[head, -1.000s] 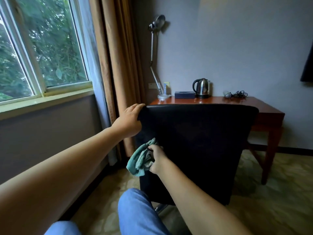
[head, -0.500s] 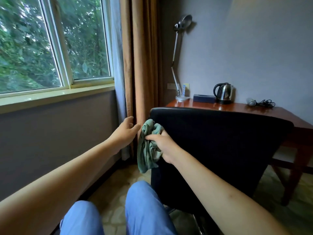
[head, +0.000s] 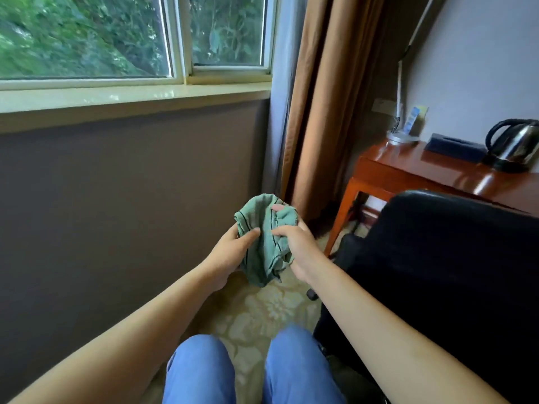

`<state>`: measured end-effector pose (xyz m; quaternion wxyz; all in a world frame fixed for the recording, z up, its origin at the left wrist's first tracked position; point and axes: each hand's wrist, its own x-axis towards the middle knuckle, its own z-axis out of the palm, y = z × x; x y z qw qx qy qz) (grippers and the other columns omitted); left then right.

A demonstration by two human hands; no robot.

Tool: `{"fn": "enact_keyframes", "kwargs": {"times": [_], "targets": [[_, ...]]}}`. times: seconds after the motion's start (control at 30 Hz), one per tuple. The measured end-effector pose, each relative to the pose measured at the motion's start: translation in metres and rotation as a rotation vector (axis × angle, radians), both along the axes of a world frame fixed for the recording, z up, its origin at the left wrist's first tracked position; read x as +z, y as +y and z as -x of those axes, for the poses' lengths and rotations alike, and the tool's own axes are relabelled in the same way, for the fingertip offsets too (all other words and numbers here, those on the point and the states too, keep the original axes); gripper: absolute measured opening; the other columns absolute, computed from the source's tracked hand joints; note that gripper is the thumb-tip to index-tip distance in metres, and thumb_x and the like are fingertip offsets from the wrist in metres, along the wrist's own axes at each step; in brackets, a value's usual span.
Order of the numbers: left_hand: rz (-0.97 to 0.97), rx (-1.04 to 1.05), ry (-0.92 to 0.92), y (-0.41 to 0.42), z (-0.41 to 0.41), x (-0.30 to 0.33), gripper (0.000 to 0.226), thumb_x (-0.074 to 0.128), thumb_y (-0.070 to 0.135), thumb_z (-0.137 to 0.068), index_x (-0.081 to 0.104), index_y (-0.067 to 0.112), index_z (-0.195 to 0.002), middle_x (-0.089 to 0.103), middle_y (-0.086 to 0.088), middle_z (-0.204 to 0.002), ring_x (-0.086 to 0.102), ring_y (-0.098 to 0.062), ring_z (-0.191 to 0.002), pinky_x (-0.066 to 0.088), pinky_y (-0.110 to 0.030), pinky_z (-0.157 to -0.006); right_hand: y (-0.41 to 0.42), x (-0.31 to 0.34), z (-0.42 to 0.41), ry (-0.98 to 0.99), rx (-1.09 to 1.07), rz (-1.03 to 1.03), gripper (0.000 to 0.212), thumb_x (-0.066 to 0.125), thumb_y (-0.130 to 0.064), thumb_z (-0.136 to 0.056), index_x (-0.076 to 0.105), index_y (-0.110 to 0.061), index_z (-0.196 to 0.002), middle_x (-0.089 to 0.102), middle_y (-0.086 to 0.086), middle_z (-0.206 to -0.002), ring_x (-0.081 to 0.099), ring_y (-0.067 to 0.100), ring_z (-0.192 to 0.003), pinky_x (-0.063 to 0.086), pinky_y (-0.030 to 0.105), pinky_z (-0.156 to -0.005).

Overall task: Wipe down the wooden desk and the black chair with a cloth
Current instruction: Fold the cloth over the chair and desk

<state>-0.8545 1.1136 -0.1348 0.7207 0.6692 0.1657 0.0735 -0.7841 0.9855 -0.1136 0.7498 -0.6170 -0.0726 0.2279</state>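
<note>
A crumpled green cloth is held in the air in front of me by both hands. My left hand grips its left side with the thumb on top. My right hand clutches its right side, one fingertip showing through the folds at the top. The black chair stands to the right of my hands, its back towards me, apart from the cloth. Behind it the glossy wooden desk stands against the wall at the right.
On the desk are a steel kettle, a dark flat box and a lamp base. A brown curtain hangs between desk and window. My blue-trousered knees are above patterned carpet.
The view has swung left, away from the chair. My left hand has let go of the chair back and taken hold of the cloth, which my right hand carried leftward off the chair.
</note>
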Motion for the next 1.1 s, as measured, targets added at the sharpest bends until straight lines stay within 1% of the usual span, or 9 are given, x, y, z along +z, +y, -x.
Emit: {"fn": "enact_keyframes", "kwargs": {"times": [0.23, 0.37, 0.43, 0.57, 0.63, 0.7, 0.87, 0.97, 1.1], "targets": [[0.084, 0.149, 0.045, 0.09, -0.101, -0.049, 0.02, 0.056, 0.024, -0.103, 0.066, 0.029, -0.12, 0.075, 0.007, -0.114, 0.071, -0.015, -0.108, 0.054, -0.045, -0.101, 0.096, -0.054, -0.097, 0.159, -0.152, -0.026, 0.075, 0.049, 0.015, -0.078, 0.055, -0.037, -0.133, 0.07, 0.002, -0.122, 0.067, 0.027, -0.111, 0.056, 0.052, -0.094], [0.069, 0.087, 0.1, 0.123, -0.149, -0.038, 0.021, 0.062, 0.027, -0.1, 0.066, 0.03, -0.12, 0.075, 0.009, -0.113, 0.072, -0.013, -0.105, 0.054, -0.043, -0.101, 0.131, -0.049, -0.139, 0.338, -0.201, 0.028, 0.087, 0.051, 0.011, -0.08, 0.036, -0.049, -0.141, 0.065, 0.003, -0.124, 0.068, 0.028, -0.104, 0.059, 0.039, -0.066], [0.074, 0.06, 0.141, 0.134, -0.167, -0.015, 0.023, 0.067, 0.029, -0.097, 0.066, 0.03, -0.12, 0.075, 0.008, -0.113, 0.073, -0.015, -0.104, 0.054, -0.045, -0.1, 0.141, -0.034, -0.156, 0.404, -0.223, 0.052, 0.081, 0.056, 0.007, -0.076, 0.042, -0.044, -0.138, 0.069, 0.006, -0.118, 0.07, 0.032, -0.1, 0.059, 0.039, -0.06], [0.06, 0.068, 0.193, 0.144, -0.192, 0.048, 0.022, 0.068, 0.028, -0.097, 0.067, 0.034, -0.117, 0.075, 0.012, -0.112, 0.071, -0.011, -0.105, 0.054, -0.042, -0.1, 0.143, 0.033, -0.174, 0.498, -0.181, 0.021, 0.055, 0.073, -0.016, -0.075, 0.064, -0.017, -0.129, 0.074, 0.013, -0.114, 0.072, 0.037, -0.103, 0.058, 0.057, -0.086], [0.056, 0.05, 0.223, 0.142, -0.201, 0.09, 0.02, 0.068, 0.028, -0.096, 0.068, 0.035, -0.115, 0.075, 0.014, -0.111, 0.071, -0.009, -0.105, 0.055, -0.039, -0.099, 0.136, 0.077, -0.18, 0.586, -0.186, -0.035, 0.037, 0.064, -0.031, -0.092, 0.069, -0.013, -0.124, 0.074, 0.015, -0.114, 0.072, 0.036, -0.104, 0.056, 0.055, -0.092], [0.064, 0.014, 0.243, 0.14, -0.21, 0.135, 0.018, 0.068, 0.026, -0.096, 0.069, 0.033, -0.114, 0.076, 0.012, -0.11, 0.071, -0.011, -0.104, 0.056, -0.039, -0.096, 0.126, 0.12, -0.19, 0.62, -0.216, -0.057, 0.037, 0.056, -0.037, -0.098, 0.069, -0.012, -0.123, 0.074, 0.015, -0.113, 0.073, 0.034, -0.102, 0.059, 0.047, -0.084], [0.122, -0.078, 0.259, 0.13, -0.236, 0.253, 0.009, 0.069, 0.018, -0.096, 0.071, 0.02, -0.104, 0.079, 0.002, -0.097, 0.074, -0.022, -0.097, 0.061, -0.03, -0.077, 0.093, 0.227, -0.223, 0.478, -0.322, 0.051, 0.044, 0.07, -0.01, -0.083, 0.061, -0.023, -0.125, 0.075, 0.011, -0.113, 0.073, 0.032, -0.098, 0.059, 0.046, -0.078], [0.153, -0.12, 0.224, 0.125, -0.254, 0.302, 0.014, 0.068, 0.015, -0.096, 0.071, 0.02, -0.109, 0.078, -0.001, -0.105, 0.073, -0.025, -0.103, 0.059, -0.039, -0.09, 0.067, 0.28, -0.244, 0.387, -0.27, 0.114, 0.054, 0.073, -0.001, -0.078, 0.059, -0.02, -0.127, 0.072, 0.014, -0.119, 0.071, 0.033, -0.105, 0.058, 0.048, -0.089], [0.161, -0.212, 0.13, 0.116, -0.276, 0.334, 0.026, 0.069, 0.019, -0.092, 0.07, 0.024, -0.117, 0.074, -0.005, -0.118, 0.07, -0.028, -0.113, 0.051, -0.051, -0.104, 0.031, 0.33, -0.263, 0.277, -0.079, 0.146, 0.042, 0.072, -0.009, -0.087, 0.063, -0.014, -0.127, 0.071, 0.012, -0.123, 0.069, 0.028, -0.112, 0.057, 0.043, -0.091]]}}
